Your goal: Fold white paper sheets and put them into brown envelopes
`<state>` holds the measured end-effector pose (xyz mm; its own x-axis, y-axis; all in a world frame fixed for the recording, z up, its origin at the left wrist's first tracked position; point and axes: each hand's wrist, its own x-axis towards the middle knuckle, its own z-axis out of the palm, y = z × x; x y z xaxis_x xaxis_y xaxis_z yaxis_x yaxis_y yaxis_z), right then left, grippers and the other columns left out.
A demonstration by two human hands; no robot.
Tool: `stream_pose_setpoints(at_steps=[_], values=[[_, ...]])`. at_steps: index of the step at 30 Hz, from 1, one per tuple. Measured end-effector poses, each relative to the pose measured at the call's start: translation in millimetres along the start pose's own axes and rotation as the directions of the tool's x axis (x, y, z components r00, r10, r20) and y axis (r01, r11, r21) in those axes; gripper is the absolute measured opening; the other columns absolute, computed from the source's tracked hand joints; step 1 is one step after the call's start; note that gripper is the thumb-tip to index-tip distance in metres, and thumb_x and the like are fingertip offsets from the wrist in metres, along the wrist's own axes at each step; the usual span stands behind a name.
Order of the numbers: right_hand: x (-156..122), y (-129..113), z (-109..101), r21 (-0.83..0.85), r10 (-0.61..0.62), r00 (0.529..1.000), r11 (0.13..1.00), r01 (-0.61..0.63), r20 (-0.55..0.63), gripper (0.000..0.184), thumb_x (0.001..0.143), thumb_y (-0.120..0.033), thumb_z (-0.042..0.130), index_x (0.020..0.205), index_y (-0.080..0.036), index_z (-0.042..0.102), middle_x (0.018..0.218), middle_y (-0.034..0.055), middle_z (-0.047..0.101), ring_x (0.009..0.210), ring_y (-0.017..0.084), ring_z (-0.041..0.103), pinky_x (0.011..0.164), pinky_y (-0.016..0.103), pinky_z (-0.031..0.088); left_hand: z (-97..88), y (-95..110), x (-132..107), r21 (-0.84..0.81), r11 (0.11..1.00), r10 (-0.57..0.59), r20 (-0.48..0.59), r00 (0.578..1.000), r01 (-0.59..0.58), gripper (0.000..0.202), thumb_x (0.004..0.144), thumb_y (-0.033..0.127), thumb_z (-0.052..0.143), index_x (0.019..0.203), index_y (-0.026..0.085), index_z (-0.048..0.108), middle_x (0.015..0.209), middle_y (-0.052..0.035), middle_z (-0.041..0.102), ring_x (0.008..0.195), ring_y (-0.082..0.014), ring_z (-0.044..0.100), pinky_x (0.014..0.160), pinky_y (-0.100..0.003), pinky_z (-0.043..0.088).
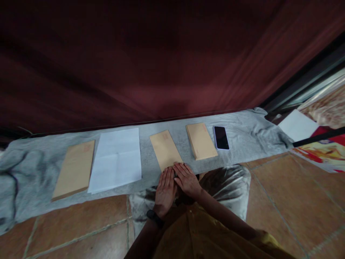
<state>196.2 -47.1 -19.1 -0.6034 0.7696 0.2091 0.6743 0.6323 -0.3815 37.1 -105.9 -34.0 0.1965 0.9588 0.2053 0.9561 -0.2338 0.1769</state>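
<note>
Filling the nearest edge, a mustard-brown shirt [183, 233] hangs over the person's front, with pale, shiny trousers [234, 187] to either side and brown floor tiles [293, 194] below. A dark band [155, 218] circles the left wrist. Just beyond, the left hand [165, 190] and the right hand [188, 181] lie side by side, palms down, fingers straight and relaxed, clasping nothing; their fingertips rest on the near end of a single tan envelope [165, 147]. That envelope lies flat and a little slanted on a grey cloth [244, 138], with small reddish print at its far end. To its left, slightly apart, are white sheets of paper [117, 154] with a faint crease, and left of those a thick stack of tan envelopes [75, 165]. To the right sits a second envelope stack [202, 142], and just beside it a phone [221, 137] with a dark screen and pale rim. Off at the far right lies a red-and-yellow printed sheet [326, 154]. Behind the cloth rises a dark red drape [167, 72].
</note>
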Motion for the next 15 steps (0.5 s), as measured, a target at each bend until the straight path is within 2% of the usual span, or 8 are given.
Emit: stream_pose_setpoints(at_steps=[7,15], values=[[-3,10,-3,-0.028,0.011,1.000,1.000,-0.011,-0.017,0.055,0.103,-0.031,0.043,0.155,-0.016,0.035,0.157,0.0106,0.041,0.146,0.024,0.036,0.122,0.048,0.028,-8.4,-3,-4,0.024,0.999,-0.025,-0.008,1.000,0.025,0.071,0.098,0.030,0.044,0.159,0.011,0.013,0.160,-0.0162,0.034,0.150,-0.0274,0.029,0.121,-0.049,0.034],[-9,18,-7,-0.057,0.057,0.998,0.997,-0.059,-0.024,0.057,0.103,-0.029,0.043,0.157,-0.017,0.032,0.159,0.0094,0.038,0.144,0.026,0.038,0.122,0.049,0.028,-14.0,-7,-9,0.010,0.998,-0.055,-0.032,0.998,0.056,0.071,0.099,0.032,0.042,0.160,0.015,0.011,0.160,-0.0137,0.034,0.149,-0.0268,0.033,0.123,-0.050,0.029]])
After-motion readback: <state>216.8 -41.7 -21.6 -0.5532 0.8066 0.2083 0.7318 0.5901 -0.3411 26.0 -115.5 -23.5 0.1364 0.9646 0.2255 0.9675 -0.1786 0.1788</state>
